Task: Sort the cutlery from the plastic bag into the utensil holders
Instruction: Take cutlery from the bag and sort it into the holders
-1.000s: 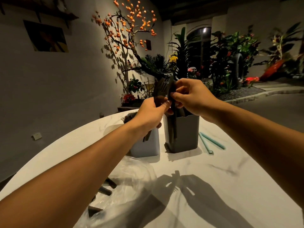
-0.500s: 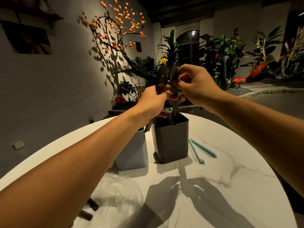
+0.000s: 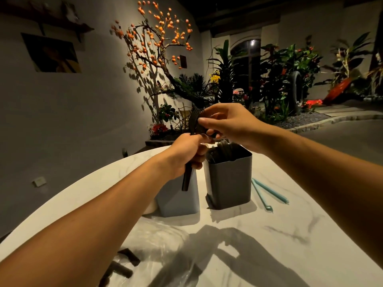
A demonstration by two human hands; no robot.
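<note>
Two square utensil holders stand side by side on the white marble table: a light blue holder (image 3: 178, 201) on the left and a dark grey holder (image 3: 230, 179) on the right, the grey one with dark cutlery inside. My left hand (image 3: 188, 154) grips a bundle of dark plastic cutlery (image 3: 186, 179) above the blue holder; handles stick out below the fist and fork heads above. My right hand (image 3: 230, 123) pinches the top of that bundle with thumb and fingertips. A clear plastic bag (image 3: 157, 251) lies near me with several dark handles (image 3: 124, 264) poking out.
Two thin teal sticks (image 3: 267, 191) lie on the table (image 3: 279, 245) right of the grey holder. Behind the table are a wall, a branch with orange berries and a bed of plants.
The spoon my right hand held over the grey holder is gone from that hand. My right hand has moved to the top of the bundle that my left hand still holds.
</note>
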